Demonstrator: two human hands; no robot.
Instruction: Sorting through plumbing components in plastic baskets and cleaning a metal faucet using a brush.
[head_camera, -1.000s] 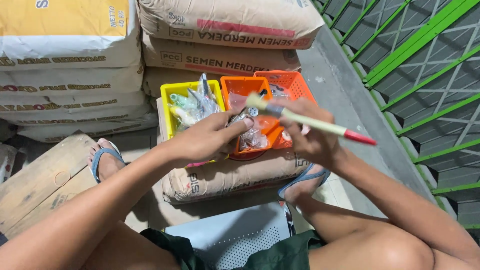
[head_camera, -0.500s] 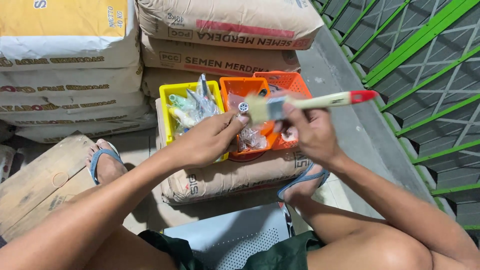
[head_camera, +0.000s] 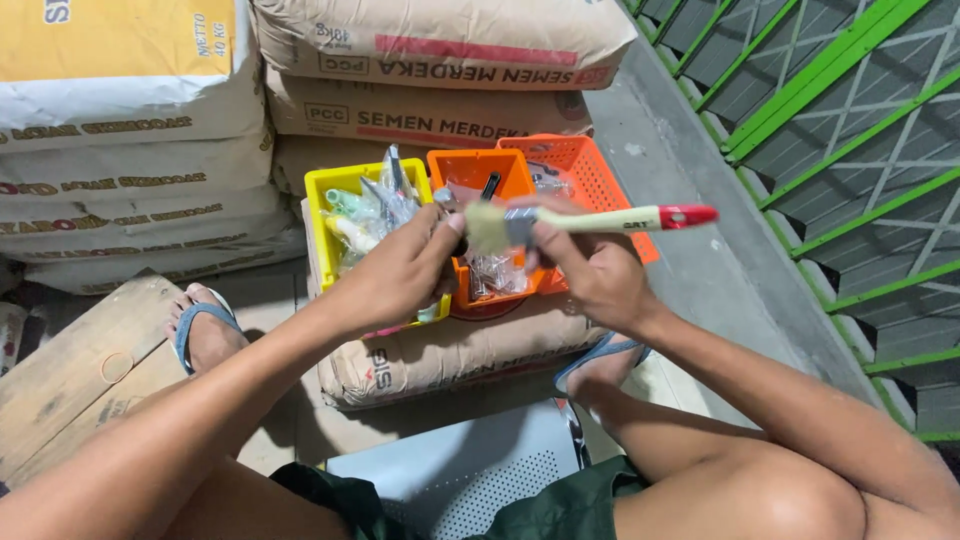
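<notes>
My right hand (head_camera: 590, 270) grips a paintbrush (head_camera: 585, 222) with a pale handle and a red tip, held level, bristles pointing left. My left hand (head_camera: 395, 275) pinches the pale bristles between thumb and fingers. Both hands hover above three small plastic baskets resting on a cement sack (head_camera: 450, 350): a yellow basket (head_camera: 325, 215) with packaged items, a middle orange basket (head_camera: 470, 170) with bagged small parts, and a further orange basket (head_camera: 585, 165).
Stacked cement sacks (head_camera: 430, 60) rise behind and at left (head_camera: 120, 130). A green metal railing (head_camera: 840, 130) runs along the right beside a concrete ledge (head_camera: 690, 240). A wooden board (head_camera: 70, 380) lies at left. My sandalled feet (head_camera: 200, 325) rest on the floor.
The brush swung from a downward slant to level, its red tip rising. My left hand moved up onto the bristles.
</notes>
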